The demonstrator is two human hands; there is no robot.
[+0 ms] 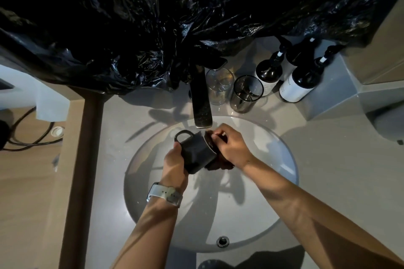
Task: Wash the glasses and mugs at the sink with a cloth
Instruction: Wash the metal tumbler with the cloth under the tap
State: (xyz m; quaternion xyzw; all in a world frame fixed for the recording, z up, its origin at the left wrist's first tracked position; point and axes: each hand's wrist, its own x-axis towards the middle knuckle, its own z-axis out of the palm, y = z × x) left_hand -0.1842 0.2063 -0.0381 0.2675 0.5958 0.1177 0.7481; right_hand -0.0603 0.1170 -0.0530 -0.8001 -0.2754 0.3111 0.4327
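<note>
Overhead — black plastic sheeting [153, 17], pale countertop [328, 170]

1. A white label is showing on the dark pump bottle [300, 82] standing to the right of the faucet [201, 102]; its few letters are too blurred to read.
2. The second dark bottle [267, 76], between that one and the faucet, is carrying fine print that is too small to make out.

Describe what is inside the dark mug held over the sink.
A dark cloth, pushed in by the right hand, fills the mouth of the mug. The mug's inner walls and bottom are hidden.
</note>
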